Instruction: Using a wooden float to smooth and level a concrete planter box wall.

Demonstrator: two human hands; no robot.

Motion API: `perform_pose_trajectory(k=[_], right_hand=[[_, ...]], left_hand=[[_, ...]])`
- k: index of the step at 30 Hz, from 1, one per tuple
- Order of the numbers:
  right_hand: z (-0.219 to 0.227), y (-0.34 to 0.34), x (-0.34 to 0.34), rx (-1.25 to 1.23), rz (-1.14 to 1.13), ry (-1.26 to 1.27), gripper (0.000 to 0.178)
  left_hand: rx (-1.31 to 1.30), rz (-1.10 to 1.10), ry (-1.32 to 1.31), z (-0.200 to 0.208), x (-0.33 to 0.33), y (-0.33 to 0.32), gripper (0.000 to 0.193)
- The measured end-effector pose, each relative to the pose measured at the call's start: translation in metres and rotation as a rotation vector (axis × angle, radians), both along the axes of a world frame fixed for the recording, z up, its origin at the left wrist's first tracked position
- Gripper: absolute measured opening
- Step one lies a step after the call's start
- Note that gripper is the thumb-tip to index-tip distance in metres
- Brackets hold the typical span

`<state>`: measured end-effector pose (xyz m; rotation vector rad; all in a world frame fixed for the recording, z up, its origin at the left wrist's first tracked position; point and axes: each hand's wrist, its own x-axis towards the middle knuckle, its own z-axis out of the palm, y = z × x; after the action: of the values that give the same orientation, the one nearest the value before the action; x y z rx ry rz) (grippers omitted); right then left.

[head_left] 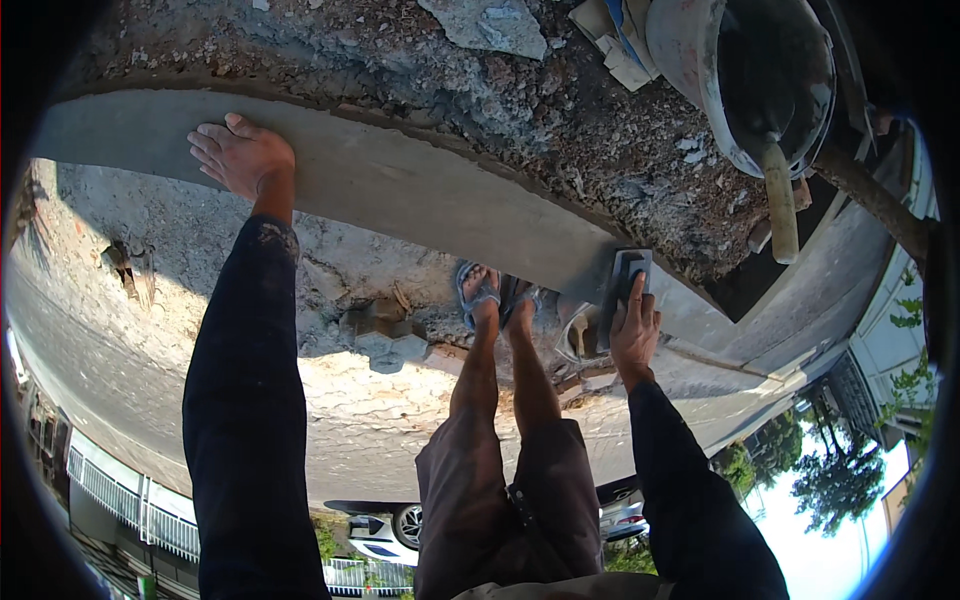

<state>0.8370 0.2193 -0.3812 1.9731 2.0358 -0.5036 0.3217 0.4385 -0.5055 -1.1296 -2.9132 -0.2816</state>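
- One float [628, 266], likely light, stiff; best held by its back handle.
- Right hand [636, 335] grips it.
- Left hand [247, 160] open, flat on grey ledge [430, 208].

Showing no readable text, label, number or sign, neither on the float [631, 263] nor on the bucket [688, 45]; perhaps appearing too small and warped for reading on the distant white car [376, 546].

open middle of grey ledge [430, 210], rubble [570, 120] beyond, handle [780, 205] jutting from bucket [690, 50]
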Motion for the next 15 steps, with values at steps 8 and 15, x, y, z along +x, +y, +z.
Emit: perform_pose_trajectory(k=[8, 15], right_hand=[[-0.051, 0.068, -0.15, 0.076, 0.289, 0.293, 0.078], [0.013, 0.006, 0.025, 0.014, -0.22, 0.022, 0.06]], left_hand=[[-0.028, 0.021, 0.003, -0.002, -0.007, -0.004, 0.071], [-0.013, 0.012, 0.0, -0.001, 0.001, 0.001, 0.071]])
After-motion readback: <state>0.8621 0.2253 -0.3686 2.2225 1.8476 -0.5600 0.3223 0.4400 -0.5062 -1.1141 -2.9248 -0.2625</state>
